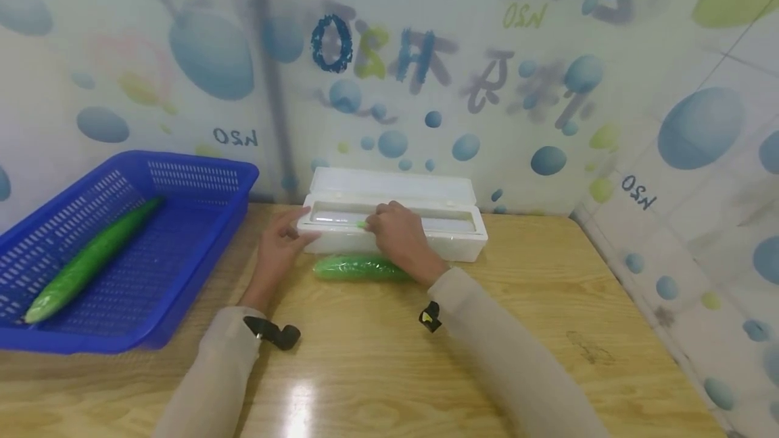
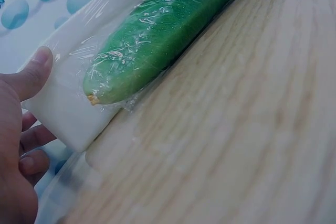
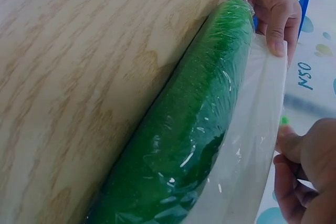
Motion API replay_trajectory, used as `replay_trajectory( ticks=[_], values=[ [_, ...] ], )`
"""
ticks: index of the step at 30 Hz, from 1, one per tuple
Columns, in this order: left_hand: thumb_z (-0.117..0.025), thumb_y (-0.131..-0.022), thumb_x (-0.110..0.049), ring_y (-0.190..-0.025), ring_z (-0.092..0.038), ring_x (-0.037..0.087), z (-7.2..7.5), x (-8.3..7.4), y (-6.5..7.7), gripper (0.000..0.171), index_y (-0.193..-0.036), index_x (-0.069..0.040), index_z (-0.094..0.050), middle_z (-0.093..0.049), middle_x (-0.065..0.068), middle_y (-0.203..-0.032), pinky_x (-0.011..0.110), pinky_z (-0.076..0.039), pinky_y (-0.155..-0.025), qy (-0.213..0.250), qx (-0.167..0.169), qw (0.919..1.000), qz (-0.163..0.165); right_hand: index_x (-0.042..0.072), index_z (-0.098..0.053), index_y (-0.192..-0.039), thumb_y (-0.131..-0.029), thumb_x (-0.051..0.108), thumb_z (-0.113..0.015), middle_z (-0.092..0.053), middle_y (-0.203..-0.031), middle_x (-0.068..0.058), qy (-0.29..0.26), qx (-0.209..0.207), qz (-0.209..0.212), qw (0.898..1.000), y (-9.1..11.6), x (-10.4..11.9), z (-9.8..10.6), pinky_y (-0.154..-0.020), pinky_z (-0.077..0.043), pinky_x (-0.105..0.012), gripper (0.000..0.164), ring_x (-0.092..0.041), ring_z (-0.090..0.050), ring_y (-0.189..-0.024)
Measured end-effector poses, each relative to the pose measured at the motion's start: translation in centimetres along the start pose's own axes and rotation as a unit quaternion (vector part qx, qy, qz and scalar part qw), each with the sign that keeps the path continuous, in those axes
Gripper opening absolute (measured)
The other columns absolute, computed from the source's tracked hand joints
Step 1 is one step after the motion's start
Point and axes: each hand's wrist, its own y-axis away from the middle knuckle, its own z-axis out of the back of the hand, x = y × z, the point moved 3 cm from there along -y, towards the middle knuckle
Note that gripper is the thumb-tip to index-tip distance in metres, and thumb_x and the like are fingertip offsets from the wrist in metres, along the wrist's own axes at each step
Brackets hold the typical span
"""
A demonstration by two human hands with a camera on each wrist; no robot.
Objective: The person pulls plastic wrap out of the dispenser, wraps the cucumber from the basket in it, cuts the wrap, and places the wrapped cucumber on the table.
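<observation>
A long white cling film box (image 1: 456, 249) stands by the wall with its lid tipped back. My left hand (image 1: 280, 249) holds the box's left end, the thumb (image 2: 39, 65) on the front face and fingers behind. At the box's top front edge, left of its middle, my right hand (image 1: 398, 235) pinches a small bright green slider (image 1: 362, 224), mostly hidden by the fingers. A cucumber (image 1: 347, 268) wrapped in clear film lies along the front of the box, partly under my right wrist. Film runs from the cucumber up the box front (image 3: 247, 129).
On the left a blue plastic basket (image 1: 182, 296) contains another cucumber (image 1: 91, 262). A patterned wall (image 1: 402, 113) rises right behind the box, and a second wall (image 1: 700, 222) bounds the wooden table (image 1: 548, 303) on the right.
</observation>
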Motion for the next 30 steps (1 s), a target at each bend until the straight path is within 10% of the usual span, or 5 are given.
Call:
replay_trajectory(
  ticks=[7,19,30],
  values=[
    [-0.076,-0.08,-0.002,-0.085,-0.048,0.035,0.0,-2.9,0.8,0.046,-0.123,0.003,-0.06,-0.057,0.021,-0.12,0.027,-0.038,-0.073,0.011,0.001,0.9997,-0.022,0.016,-0.077,-0.09,-0.091,0.024,-0.066,-0.063,-0.079,0.0,-0.004,0.001,-0.01,1.0,0.5,-0.5,0.2,-0.053,-0.05,-0.03,0.014,-0.017,-0.054,-0.068],
    [-0.079,-0.08,-0.021,-0.088,-0.047,0.018,-0.1,0.1,0.0,0.048,-0.125,-0.014,-0.063,-0.059,0.007,-0.121,0.029,-0.038,-0.075,-0.004,-0.004,0.9999,-0.015,0.015,-0.076,-0.088,-0.092,0.023,-0.065,-0.063,-0.08,-0.001,0.0,0.014,-0.024,1.0,1.1,-1.7,0.7,-0.055,-0.051,-0.034,0.015,-0.019,-0.055,-0.071],
    [-0.076,-0.08,-0.004,-0.088,-0.047,0.03,-0.1,0.2,-0.1,0.047,-0.124,0.0,-0.061,-0.058,0.019,-0.121,0.03,-0.037,-0.074,0.012,-0.005,0.9995,-0.029,0.014,-0.077,-0.095,-0.091,0.022,-0.066,-0.065,-0.082,-0.002,-0.002,0.004,-0.018,1.0,1.9,-2.6,0.6,-0.056,-0.05,-0.033,0.014,-0.019,-0.056,-0.071]
  ],
)
